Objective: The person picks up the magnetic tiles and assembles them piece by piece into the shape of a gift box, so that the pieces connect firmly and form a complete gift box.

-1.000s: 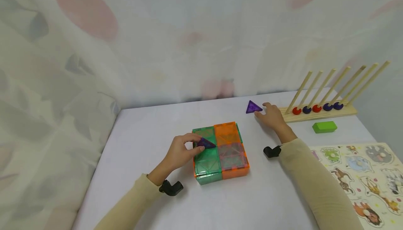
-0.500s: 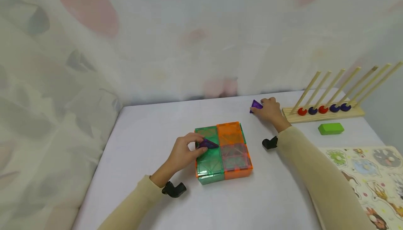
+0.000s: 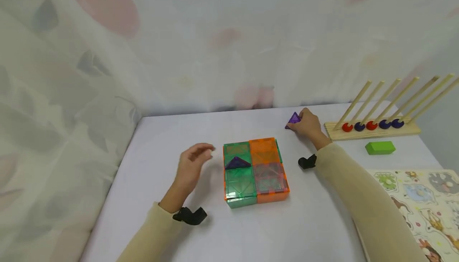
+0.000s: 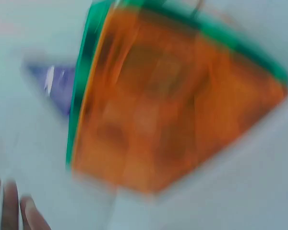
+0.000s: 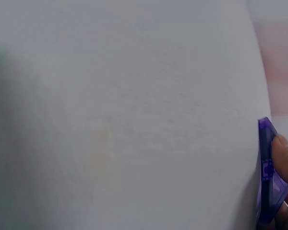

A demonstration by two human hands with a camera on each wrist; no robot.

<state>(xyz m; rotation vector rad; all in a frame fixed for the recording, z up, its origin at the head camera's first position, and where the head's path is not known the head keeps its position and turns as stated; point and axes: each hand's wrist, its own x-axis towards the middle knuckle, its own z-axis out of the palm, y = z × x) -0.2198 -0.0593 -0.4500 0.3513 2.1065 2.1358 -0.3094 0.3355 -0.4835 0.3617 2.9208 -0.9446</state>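
Observation:
A low block of translucent magnetic tiles [image 3: 239, 184], green, orange and pinkish on top, sits mid-table. On its left half a purple triangular tile [image 3: 237, 162] stands on edge. My left hand [image 3: 189, 164] is left of the block, apart from it, fingers loosely bent around nothing. The left wrist view, blurred, has the block's orange side [image 4: 144, 124], the purple triangle [image 4: 62, 88] and my fingertips [image 4: 10, 206]. Farther back, my right hand [image 3: 309, 127] pinches a second purple triangular tile [image 3: 294, 119]. In the right wrist view that tile [image 5: 266, 175] is tilted up, with the thumb against it.
Right of my right hand stands a wooden rack [image 3: 376, 130] with upright pegs and red and dark blue beads. A green block [image 3: 381, 147] lies before it. An animal puzzle board [image 3: 405, 176] lies at the right, partly behind my sleeve. A patterned curtain [image 3: 201, 47] hangs behind the table.
My left hand has let go of the purple triangle on the block and drawn back left. My right hand has reached the other purple triangle, gripped it and tipped it up. The view shifted slightly.

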